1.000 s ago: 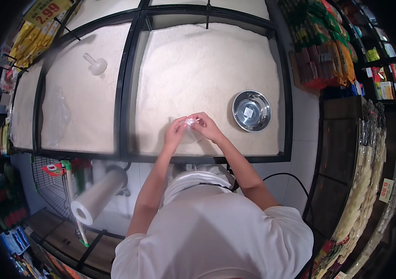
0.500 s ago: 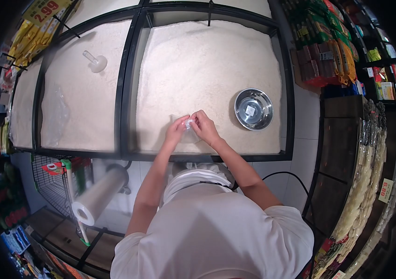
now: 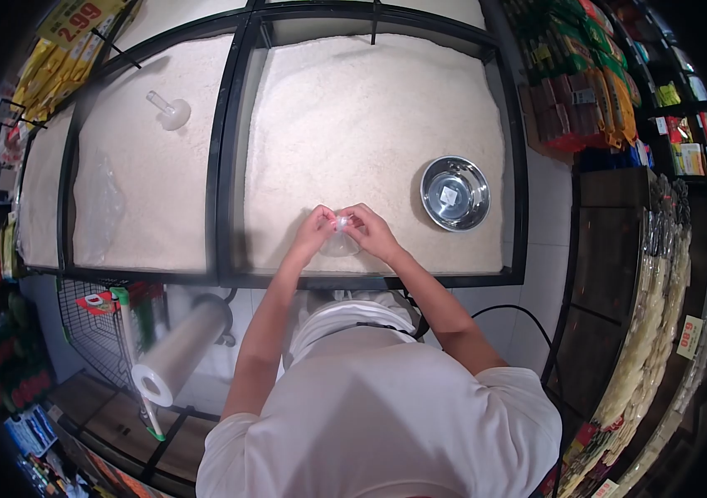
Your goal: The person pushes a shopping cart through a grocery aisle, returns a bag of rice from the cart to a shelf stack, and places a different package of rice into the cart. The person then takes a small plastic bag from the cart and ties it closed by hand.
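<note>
A clear plastic bag (image 3: 340,244) hangs from my fingers over the near part of a bin of white grain, possibly rice (image 3: 353,124). My left hand (image 3: 314,230) pinches the gathered neck of the bag from the left. From the right, my right hand (image 3: 368,230) grips the same neck, fingertips close to those of the left. Whether the bag holds anything is hard to see. Right of my hands, a shiny steel bowl (image 3: 455,193) rests on the grain with a small white label inside.
In the left bin lie a clear plastic scoop (image 3: 169,110) and a crumpled clear bag (image 3: 102,207). A black frame (image 3: 222,158) divides the bins. Below left are a roll of plastic bags (image 3: 179,353) and a wire basket (image 3: 92,319). Packaged goods (image 3: 590,100) line the right shelves.
My fingers have shifted on the bag's neck, and both hands now pinch it more evenly. The bag's body shows more clearly below them. The bowl stays in place.
</note>
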The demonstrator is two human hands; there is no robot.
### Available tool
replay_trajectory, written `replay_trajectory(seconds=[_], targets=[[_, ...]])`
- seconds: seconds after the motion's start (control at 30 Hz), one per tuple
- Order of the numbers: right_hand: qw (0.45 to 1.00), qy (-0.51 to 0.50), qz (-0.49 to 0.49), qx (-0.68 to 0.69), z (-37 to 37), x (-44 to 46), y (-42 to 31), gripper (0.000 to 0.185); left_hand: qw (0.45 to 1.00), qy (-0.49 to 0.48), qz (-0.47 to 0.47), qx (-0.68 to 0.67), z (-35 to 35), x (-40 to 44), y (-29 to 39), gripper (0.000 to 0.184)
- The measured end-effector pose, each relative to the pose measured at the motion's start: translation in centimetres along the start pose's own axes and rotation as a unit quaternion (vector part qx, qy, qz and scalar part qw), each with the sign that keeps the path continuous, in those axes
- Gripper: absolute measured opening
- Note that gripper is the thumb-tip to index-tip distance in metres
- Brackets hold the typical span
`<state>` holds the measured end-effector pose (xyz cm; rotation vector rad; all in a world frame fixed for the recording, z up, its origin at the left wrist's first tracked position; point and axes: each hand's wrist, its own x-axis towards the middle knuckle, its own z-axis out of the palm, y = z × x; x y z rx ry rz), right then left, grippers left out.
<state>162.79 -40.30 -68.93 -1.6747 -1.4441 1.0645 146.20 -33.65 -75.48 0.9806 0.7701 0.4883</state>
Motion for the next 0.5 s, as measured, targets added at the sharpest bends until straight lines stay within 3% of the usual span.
replay_trajectory(seconds=[0.13, 0.3, 0.4, 0.5], targets=[[0.998, 0.007, 0.029, -0.053, 0.2, 0.0, -0.5, 0.019, 0.998, 0.029, 0.008, 0.062, 0.1, 0.1, -0.9, 0.004], [0.995, 0.088, 0.001, -0.039, 1.4, -0.6, -0.2, 0.014, 0.987, 0.081, 0.038, 0.135, 0.7, 0.7, -2.3, 0.003], [0.993, 0.118, 0.004, -0.024, 1.8, -1.2, -0.1, 0.013, 0.982, 0.146, 0.042, 0.115, 1.6, 0.6, -2.7, 0.003], [0.991, 0.127, 0.037, -0.008, 2.1, -1.7, 1.3, 0.010, 0.984, 0.161, -0.021, 0.072, 2.1, 0.2, -1.9, 0.009]])
